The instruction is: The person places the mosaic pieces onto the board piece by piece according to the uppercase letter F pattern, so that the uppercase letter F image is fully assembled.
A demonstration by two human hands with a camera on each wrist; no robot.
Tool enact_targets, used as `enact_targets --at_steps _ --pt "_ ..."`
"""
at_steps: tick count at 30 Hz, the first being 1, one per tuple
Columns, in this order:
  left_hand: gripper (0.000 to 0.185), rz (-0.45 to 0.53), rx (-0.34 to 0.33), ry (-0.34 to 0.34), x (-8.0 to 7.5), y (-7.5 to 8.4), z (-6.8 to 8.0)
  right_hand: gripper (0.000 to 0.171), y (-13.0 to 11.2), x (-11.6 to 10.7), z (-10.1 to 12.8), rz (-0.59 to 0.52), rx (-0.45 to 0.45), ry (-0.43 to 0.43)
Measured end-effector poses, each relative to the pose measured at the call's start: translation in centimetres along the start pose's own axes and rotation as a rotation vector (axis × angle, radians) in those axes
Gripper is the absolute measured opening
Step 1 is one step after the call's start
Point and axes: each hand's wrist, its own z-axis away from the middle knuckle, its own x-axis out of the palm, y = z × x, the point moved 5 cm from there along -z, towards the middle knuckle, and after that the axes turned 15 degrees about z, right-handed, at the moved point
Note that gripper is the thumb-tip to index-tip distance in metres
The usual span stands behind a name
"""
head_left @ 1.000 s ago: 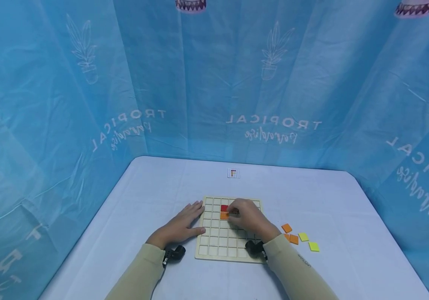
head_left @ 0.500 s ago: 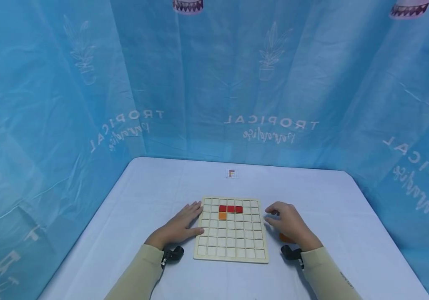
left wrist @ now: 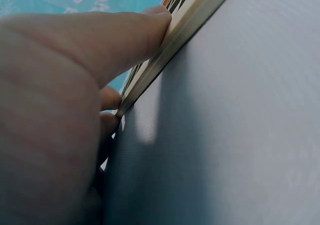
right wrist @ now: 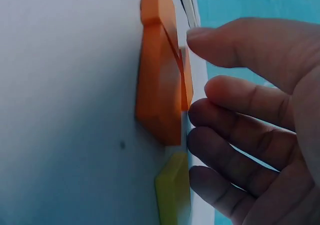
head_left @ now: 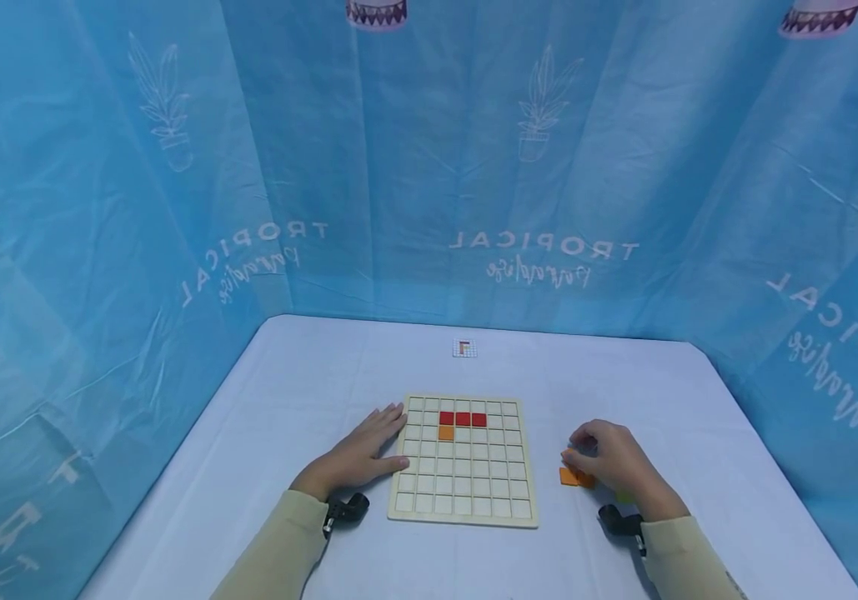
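right hand (head_left: pixel 612 460) moved off the grid board (head_left: pixel 464 517) to the loose orange tiles (head_left: pixel 571 477) on the table, fingers curled over them, grip unclear. left hand (head_left: pixel 359 454) flat against board's left edge.

Bench (head_left: pixel 308 392): pale blue-white cloth cover, rounded far corners. Small pattern card (head_left: pixel 464 348): lies flat near far edge, white grid with red and orange marks. Backdrop (head_left: pixel 429 167): blue curtain round three sides, mirrored "TROPICAL" lettering, white potted-plant outlines, toothed motifs along top.
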Motion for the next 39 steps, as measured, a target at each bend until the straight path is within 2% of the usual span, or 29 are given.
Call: enact_targets --at_steps 5,13,27,33,39 --pt "0.088 -0.001 -0.003 0.007 0.1 -0.1 -0.1 0.024 -0.5 0.0 0.1 0.016 -0.029 -0.005" --pt "0.088 -0.005 -0.003 0.008 0.2 -0.2 0.0 0.021 -0.7 0.3 -0.3 -0.002 0.004 -0.020" --pt "0.087 0.010 -0.003 0.017 0.4 -0.3 0.1 0.027 -1.4 0.8 -1.5 -0.028 0.010 0.003" --pt "0.087 0.007 0.006 0.016 0.4 -0.3 0.1 0.026 -2.5 0.4 -2.2 -0.044 -0.044 0.039" --pt "0.088 -0.007 0.003 0.018 0.1 -0.3 -0.1 0.023 -4.8 0.2 -3.1 -0.061 -0.168 0.090"
